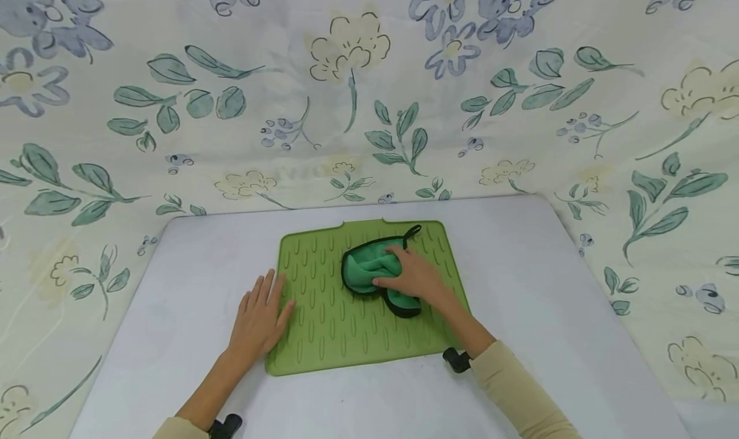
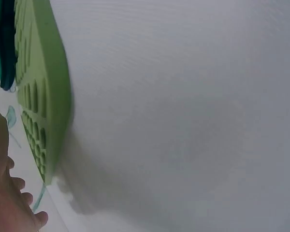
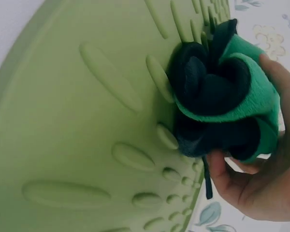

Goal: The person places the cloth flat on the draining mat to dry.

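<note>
A bunched green cloth with black edging and a small black hanging loop lies on a green ribbed mat. My right hand pinches folds of this cloth between thumb and fingers from the right side. Up close in the right wrist view, the cloth is rolled into folds with a dark underside, and the fingers curl around it. My left hand lies with extended fingers at the mat's left edge, fingertips right at the rim. The left wrist view shows the mat's edge beside the hand.
The mat rests on a white table, with a notched tab along its far edge. Behind and beside the table hangs a floral-printed fabric. A black device is worn at the right wrist, near the mat's front right corner.
</note>
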`<state>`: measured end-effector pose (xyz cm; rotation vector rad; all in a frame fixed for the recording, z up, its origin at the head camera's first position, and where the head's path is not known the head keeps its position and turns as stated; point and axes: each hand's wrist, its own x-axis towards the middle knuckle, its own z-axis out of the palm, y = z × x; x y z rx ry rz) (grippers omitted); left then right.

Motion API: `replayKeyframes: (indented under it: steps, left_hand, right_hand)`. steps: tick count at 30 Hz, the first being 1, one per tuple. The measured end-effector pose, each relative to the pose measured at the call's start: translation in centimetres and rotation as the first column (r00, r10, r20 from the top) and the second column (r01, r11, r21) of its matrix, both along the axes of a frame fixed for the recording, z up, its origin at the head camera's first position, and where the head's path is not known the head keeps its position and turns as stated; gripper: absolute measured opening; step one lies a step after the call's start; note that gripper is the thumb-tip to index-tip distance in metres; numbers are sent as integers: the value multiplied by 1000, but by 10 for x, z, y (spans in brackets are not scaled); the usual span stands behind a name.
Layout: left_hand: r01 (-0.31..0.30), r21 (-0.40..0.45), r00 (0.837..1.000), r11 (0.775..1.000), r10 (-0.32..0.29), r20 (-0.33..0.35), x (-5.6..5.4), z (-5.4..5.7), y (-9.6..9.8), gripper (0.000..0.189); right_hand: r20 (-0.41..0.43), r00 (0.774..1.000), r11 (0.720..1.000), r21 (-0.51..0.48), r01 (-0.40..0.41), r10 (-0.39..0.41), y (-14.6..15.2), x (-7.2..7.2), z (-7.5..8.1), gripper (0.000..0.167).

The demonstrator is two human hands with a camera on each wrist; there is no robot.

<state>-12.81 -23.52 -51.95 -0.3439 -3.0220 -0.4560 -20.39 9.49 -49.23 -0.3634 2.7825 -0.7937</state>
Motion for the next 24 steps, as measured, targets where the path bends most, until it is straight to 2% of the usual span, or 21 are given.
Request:
replayKeyframes:
  steps: [6, 11, 14, 17, 24]
  left_hand:
    - [67, 47, 988, 997, -59, -141, -6, 3, 7, 60]
    - [107, 108, 976, 988, -83, -202, -12, 10, 15, 58]
    - [112, 133, 974, 985, -82, -211, -15, 15, 20, 58]
    - [106, 153, 975, 982, -73, -207, -18, 17, 25, 58]
    - [97, 221, 985, 971, -62, -159, -24, 20, 37, 59]
  right_hand:
    - [4, 1000, 1000, -13, 23, -23, 8, 1, 4, 78]
    - [-21, 999, 989, -148, 29, -33, 18, 3, 14, 69]
    - [-25, 999, 975, -221, 39, -46, 26, 3, 21, 64]
    - [-24, 997, 966, -250, 70, -79, 34, 3, 25, 60]
    - [-96, 985, 934, -341, 105, -145, 49, 1, 28, 45]
